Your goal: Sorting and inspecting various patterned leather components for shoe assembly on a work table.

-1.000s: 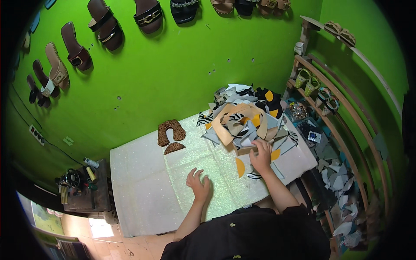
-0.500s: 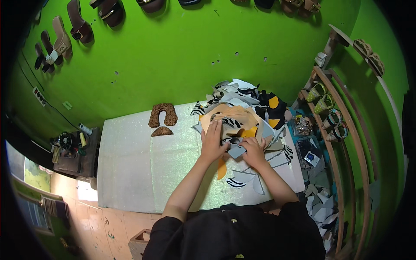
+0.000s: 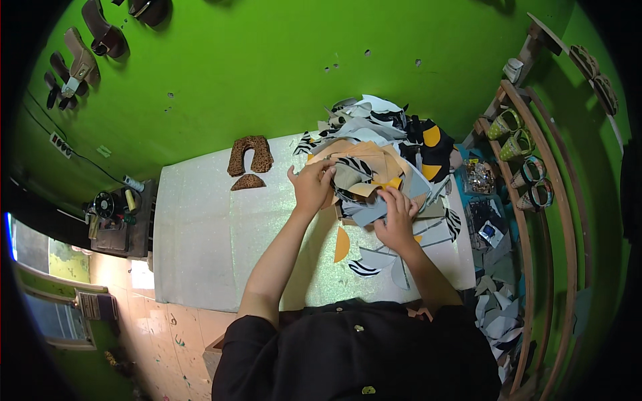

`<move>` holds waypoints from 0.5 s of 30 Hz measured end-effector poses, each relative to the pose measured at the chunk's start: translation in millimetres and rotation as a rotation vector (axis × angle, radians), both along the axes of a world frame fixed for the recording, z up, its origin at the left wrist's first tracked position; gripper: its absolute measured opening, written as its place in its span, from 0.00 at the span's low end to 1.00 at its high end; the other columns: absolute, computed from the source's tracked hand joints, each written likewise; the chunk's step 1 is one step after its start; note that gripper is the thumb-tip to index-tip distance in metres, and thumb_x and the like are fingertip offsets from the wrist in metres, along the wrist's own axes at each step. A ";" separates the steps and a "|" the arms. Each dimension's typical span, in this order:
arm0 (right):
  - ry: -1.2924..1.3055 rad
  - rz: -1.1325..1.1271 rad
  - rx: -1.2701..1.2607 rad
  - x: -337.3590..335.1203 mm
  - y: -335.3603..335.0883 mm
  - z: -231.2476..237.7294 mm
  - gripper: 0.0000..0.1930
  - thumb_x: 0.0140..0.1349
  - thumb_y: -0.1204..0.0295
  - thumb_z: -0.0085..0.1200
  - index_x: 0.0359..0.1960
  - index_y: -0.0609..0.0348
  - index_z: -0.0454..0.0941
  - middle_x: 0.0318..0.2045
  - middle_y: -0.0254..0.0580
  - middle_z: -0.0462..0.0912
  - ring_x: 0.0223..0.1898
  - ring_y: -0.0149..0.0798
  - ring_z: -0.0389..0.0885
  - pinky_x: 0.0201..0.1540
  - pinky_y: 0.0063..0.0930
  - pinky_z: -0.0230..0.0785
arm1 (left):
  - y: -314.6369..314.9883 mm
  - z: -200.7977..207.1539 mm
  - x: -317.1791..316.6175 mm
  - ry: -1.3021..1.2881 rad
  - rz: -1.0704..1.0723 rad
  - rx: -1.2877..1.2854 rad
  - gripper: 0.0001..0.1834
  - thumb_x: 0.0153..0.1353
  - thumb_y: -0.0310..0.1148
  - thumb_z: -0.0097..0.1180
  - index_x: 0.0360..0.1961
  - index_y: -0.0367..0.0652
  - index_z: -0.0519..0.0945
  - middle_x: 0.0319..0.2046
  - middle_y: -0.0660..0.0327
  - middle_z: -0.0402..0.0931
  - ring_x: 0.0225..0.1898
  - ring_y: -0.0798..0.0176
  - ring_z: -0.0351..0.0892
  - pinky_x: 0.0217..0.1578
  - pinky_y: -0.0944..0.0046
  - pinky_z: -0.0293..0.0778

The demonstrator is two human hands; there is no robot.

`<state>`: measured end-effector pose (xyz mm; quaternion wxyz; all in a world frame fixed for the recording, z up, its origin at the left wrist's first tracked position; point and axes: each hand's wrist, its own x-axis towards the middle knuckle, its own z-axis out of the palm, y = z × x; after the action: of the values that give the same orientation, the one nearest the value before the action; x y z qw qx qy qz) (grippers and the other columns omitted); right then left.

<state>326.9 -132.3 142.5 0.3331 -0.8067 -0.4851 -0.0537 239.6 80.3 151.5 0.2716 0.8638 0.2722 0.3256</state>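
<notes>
A heap of cut sheet-material pieces, beige, grey, white, black, yellow and zebra-striped, lies at the table's far right. My left hand is at the left edge of the beige pieces, thumb and forefinger close together and another finger sticking out; what lies between them is too small to make out. My right hand has curled fingers on the front of the heap, at a grey piece, beside a yellow piece. A zebra-striped piece shows between my hands.
Leopard-patterned pieces, one stack horseshoe-shaped, lie on the pale tabletop. A yellow half-round piece rests near the front. On the right stands a wooden rack with sandals, beside scraps on the floor. A sewing machine is at left.
My left hand has drawn back from the top of the beige pieces to their left edge. The right hand has shifted slightly right, its fingers more curled. The view has tilted slightly.
</notes>
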 end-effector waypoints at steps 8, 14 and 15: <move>-0.336 0.002 0.236 3.4 46.5 7.0 0.22 0.52 0.67 0.54 0.52 0.44 0.72 0.57 0.37 0.68 0.62 0.40 0.60 0.56 0.52 0.45 | 5.4 23.2 20.3 0.052 -0.095 0.016 0.06 0.56 0.33 0.59 0.35 0.52 0.83 0.29 0.68 0.81 0.35 0.67 0.79 0.53 0.45 0.46; -0.422 -0.143 -0.145 47.8 67.4 4.0 0.21 0.50 0.71 0.53 0.49 0.38 0.77 0.56 0.27 0.71 0.60 0.41 0.62 0.55 0.61 0.44 | 14.1 25.2 20.9 0.053 -0.165 0.325 0.07 0.55 0.30 0.58 0.35 0.55 0.82 0.31 0.69 0.81 0.37 0.65 0.78 0.52 0.43 0.49; -0.421 -0.141 -0.148 55.2 64.8 5.2 0.21 0.50 0.71 0.53 0.49 0.38 0.77 0.56 0.27 0.71 0.60 0.41 0.62 0.55 0.61 0.44 | 12.9 27.0 18.6 0.054 -0.164 0.322 0.07 0.55 0.30 0.58 0.35 0.55 0.82 0.31 0.69 0.81 0.37 0.65 0.78 0.52 0.43 0.49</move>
<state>382.1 -67.5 147.7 0.1600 -0.8319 -0.4888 -0.2085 258.3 93.2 178.5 0.1479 0.9238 0.1523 0.3186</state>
